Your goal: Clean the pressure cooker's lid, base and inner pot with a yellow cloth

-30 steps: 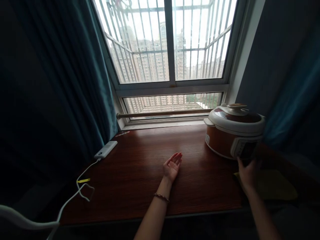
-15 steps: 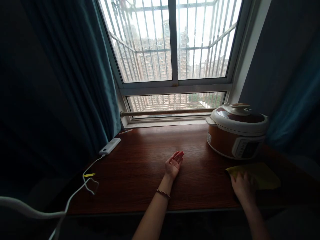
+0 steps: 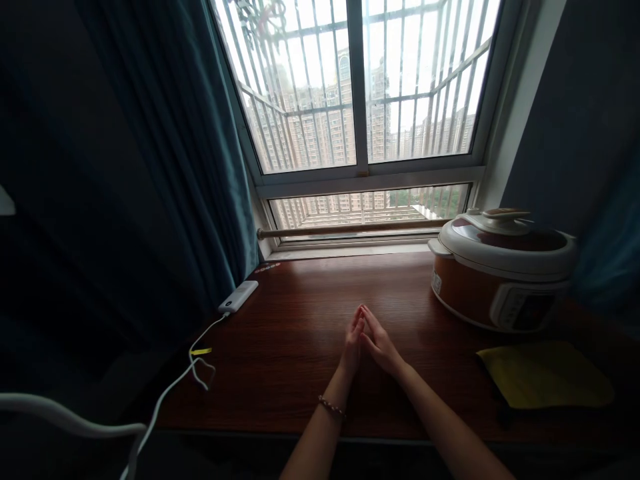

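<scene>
Right hand (image 3: 384,349) moved to left hand (image 3: 351,347), fingers (image 3: 371,321) straight, tips touching

Your light comes from the far window (image 3: 361,100): strong backlight, clipping to white up top, buildings (image 3: 341,123) outside hazy and washed out. You get a sheen on the far part of the tabletop (image 3: 280,360), fading dark toward the near edge. Left curtain (image 3: 200,167) drops to near-black; right curtain (image 3: 613,233) is dim and soft. Your left hand (image 3: 352,347) and right hand (image 3: 383,348) read fairly sharp. Wide-angle stretch skews your cooker (image 3: 465,293) at right.
</scene>
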The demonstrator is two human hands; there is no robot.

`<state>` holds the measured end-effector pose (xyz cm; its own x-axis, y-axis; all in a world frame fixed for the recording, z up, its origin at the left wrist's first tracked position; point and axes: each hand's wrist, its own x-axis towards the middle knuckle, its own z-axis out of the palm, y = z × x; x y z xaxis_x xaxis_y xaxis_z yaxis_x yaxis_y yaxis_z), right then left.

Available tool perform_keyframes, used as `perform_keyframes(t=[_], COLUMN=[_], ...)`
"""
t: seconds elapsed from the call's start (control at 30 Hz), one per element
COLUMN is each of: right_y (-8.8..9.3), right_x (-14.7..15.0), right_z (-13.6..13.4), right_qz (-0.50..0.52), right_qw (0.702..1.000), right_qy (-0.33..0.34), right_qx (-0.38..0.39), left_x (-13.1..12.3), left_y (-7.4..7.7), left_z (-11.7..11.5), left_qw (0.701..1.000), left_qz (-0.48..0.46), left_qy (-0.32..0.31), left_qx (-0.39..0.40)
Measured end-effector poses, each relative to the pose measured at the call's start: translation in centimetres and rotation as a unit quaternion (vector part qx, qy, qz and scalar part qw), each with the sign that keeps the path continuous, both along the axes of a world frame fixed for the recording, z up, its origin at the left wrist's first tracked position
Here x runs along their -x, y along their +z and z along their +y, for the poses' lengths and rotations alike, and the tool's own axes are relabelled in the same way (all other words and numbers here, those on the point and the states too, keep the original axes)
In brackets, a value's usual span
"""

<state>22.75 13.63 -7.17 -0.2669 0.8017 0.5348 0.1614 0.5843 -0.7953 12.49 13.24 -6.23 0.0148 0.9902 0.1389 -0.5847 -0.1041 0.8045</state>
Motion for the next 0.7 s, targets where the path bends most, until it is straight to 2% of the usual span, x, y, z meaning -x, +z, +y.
perform_keyframes(t=[0.13, 0.33, 0.7], right_y=[-0.9, -1.0, -0.6], right_x=[-0.7, -1.2, -1.6], right_z=[-0.3, 0.1, 0.1], right_qz=[0.029, 0.049, 0.059], right_qw=[0.999, 0.996, 0.998], right_qy=[-0.010, -0.055, 0.004], right_qx=[0.023, 0.040, 0.030], left_x=[-0.4, -1.3, -1.0], left_y=[-0.2, 0.0, -1.1], left_z=[0.5, 0.2, 1.2], left_qw=[0.999, 0.997, 0.993], left_qz=[0.030, 0.029, 0.045], left_qy=[-0.009, -0.057, -0.091], left_qx=[-0.020, -0.033, -0.058])
